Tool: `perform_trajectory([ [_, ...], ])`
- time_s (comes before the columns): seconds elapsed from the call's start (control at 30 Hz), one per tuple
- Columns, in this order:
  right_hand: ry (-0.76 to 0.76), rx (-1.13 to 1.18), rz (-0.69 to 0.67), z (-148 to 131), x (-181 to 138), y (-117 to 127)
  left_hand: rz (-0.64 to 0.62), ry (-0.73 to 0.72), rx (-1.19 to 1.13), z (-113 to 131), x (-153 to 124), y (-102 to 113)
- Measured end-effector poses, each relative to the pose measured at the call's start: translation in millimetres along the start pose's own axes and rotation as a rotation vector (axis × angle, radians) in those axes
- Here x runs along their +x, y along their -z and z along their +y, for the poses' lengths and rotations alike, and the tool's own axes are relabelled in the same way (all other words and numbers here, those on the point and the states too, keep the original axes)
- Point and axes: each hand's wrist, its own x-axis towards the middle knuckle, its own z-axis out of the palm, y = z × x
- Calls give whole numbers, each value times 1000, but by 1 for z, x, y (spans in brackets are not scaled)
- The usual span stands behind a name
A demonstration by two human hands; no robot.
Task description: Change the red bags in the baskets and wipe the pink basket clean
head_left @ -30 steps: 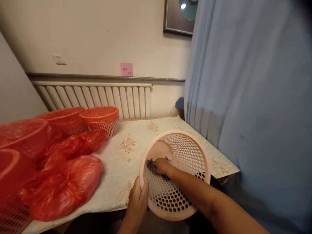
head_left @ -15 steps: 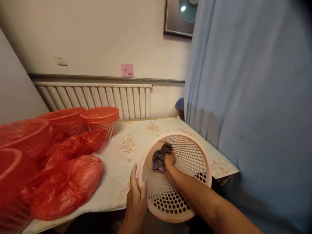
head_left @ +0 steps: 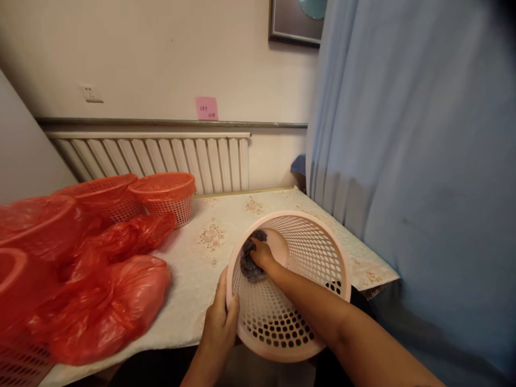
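Observation:
A pale pink plastic basket [head_left: 314, 252] with perforated walls lies tilted, its mouth toward me, at the table's front edge. My left hand [head_left: 220, 317] grips its rim on the left side, thumb on the near side and fingers around the outside. Reaching deep into the basket, my right hand [head_left: 263, 255] is closed on a dark grey cloth [head_left: 250, 263]. The cloth is pressed against the inner left wall, close to the bottom. Part of the cloth is hidden behind the fingers.
Several baskets lined with red plastic bags [head_left: 165, 188] stand on the left. A bulging red bag [head_left: 116, 306] lies among them. A flowered cloth covers the table [head_left: 226, 215]. A radiator [head_left: 161, 161] is behind it, and a blue curtain [head_left: 403, 161] hangs at the right.
My right hand has moved the cloth left, from the basket's bottom onto its left side wall. My left hand's fingers have closed around the rim.

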Motion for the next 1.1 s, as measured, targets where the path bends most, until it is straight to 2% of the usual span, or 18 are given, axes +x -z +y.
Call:
perform_trajectory([
  [0.2,247,-193,-343,15,-22,7,55,36,-59,-3,-1,-2],
  [0.37,330,-427,-476,17,-32,22,101,48,-89,5,-8,-6],
  [0.6,526,-624,-432,5,-57,44,103,34,-117,10,-9,-12],
  [0.77,592,-682,-389,1,-52,44,122,31,-115,7,-9,-14],
  [0.93,547,-663,-314,-4,-30,42,128,43,-77,3,-9,-13],
  [1.1,365,-560,-210,-4,-9,51,162,89,-38,6,-13,-13],
])
